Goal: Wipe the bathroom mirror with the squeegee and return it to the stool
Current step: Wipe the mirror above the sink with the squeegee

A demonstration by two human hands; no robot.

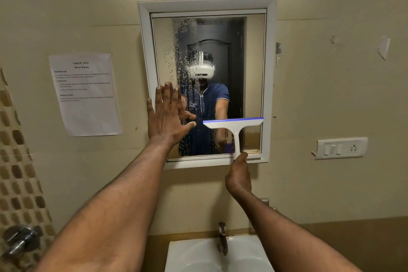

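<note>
At the far left of the glass, the left hand (166,115) lies flat with its fingers spread and released, palm pressed over the lower-left part of the mirror (220,55) and its white frame, holding nothing and seemingly just bracing. Just right of that hand, a broad band of water droplets (184,51) runs down the left portion of the glass, thick near the top and thinning toward the bottom edge; this looks like the part not yet wiped. Further right the glass above the blade reads clear and dry, while under the blade a few beads and streaks remain. The squeegee (235,125) sits against the lower-right part of the mirror, a white T-shaped tool with a blue rubber strip along its top edge; the blade's long axis lies level across the glass, almost reaching the right side of the frame, and its handle drops straight down to the bottom frame. The right hand (239,174) is below it, fingers clenched around the very end of the handle, so the tool stands directly above those fingers. The wet band lies to the left of the blade, so the next pass probably calls for lifting and shifting the squeegee leftward, toward the left hand. Below, a tap (223,238) and white basin (187,256) sit under the mirror; the stool is not in view.
</note>
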